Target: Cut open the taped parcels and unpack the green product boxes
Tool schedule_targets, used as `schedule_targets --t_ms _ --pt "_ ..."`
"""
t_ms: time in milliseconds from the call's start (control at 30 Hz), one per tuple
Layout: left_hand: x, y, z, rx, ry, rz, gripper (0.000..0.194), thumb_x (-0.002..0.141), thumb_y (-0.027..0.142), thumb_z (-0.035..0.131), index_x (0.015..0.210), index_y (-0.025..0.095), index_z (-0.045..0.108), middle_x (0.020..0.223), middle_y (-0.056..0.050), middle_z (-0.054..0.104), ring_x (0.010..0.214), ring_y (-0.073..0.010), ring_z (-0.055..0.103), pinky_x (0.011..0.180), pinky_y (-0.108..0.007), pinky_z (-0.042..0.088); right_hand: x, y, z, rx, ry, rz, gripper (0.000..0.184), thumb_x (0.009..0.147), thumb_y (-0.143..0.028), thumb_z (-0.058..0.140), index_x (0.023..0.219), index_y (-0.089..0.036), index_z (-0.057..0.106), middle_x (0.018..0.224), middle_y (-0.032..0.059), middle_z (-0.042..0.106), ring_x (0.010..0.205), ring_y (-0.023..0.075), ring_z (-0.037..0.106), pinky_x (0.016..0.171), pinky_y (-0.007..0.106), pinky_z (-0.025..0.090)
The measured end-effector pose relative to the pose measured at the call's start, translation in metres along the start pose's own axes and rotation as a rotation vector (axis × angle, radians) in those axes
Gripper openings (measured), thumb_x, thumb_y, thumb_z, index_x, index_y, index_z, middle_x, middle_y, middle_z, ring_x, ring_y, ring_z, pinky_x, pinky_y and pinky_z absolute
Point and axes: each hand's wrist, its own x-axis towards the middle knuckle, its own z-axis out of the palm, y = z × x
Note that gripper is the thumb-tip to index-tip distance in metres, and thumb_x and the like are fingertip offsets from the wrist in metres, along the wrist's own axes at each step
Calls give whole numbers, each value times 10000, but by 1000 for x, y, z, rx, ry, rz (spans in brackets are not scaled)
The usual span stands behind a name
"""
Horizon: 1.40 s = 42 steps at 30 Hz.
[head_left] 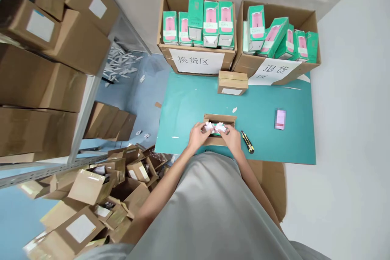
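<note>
A small open cardboard box (219, 117) lies at the front of the green table, its flaps folded outward. My left hand (198, 135) is over its left side, thumb and fingers closed on a piece of crumpled white paper (209, 126). At the right side, my right hand (232, 137) grips another crumpled white piece (221, 127). Both pieces are at the box opening, with something green showing beneath them. A black and yellow utility knife (247, 142) rests just right of my right hand.
Two large cartons (199, 60) (277, 70) with green-and-pink boxes stand at the back. A closed cardboard box (232, 83) sits before them. A phone (280, 119) lies on the table (292, 146) at right. Shelved boxes (27, 75) and piled opened boxes (87, 187) fill the left.
</note>
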Motion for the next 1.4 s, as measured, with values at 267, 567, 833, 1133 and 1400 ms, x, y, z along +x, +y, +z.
schedule_targets --t_ms 267,567,833,1133,1400 --pt "-1 -38 -69 -202 324 -98 471 913 363 813 1344 181 763 1155 -109 747 1017 -241 738 851 -356 670 29 -93 55 173 -149 -206 314 1061 -380 750 1322 -209 792 1064 67 870 1054 262 821 947 316 596" --pt "0 -59 -58 -264 255 -116 583 950 261 816 1504 190 650 1476 -186 676 1251 -299 738 1022 -446 670 30 -59 70 339 -147 -171 410 1067 -273 660 1469 -228 726 1259 75 870 784 192 834 983 357 659" --pt "-12 0 11 126 -195 339 364 1050 184 650 1398 217 752 1491 -130 691 1381 -312 649 1213 -471 542 16 40 34 177 36 19 313 1084 -261 618 1350 -192 768 1233 102 875 912 228 859 1019 370 643" --pt "-6 11 12 594 -423 300 372 1090 141 529 1370 191 768 1382 -170 737 1318 -362 625 1022 -451 580 2 55 36 27 35 70 344 1121 -246 600 1427 -191 747 1436 130 806 1265 276 790 1103 366 583" --pt "-22 8 -12 610 -256 310 335 1129 204 502 1356 214 748 1447 -153 702 1245 -355 629 936 -449 590 4 43 19 -212 -37 -19 461 1115 -241 619 1573 -208 650 1625 158 663 1268 326 767 1036 386 608"
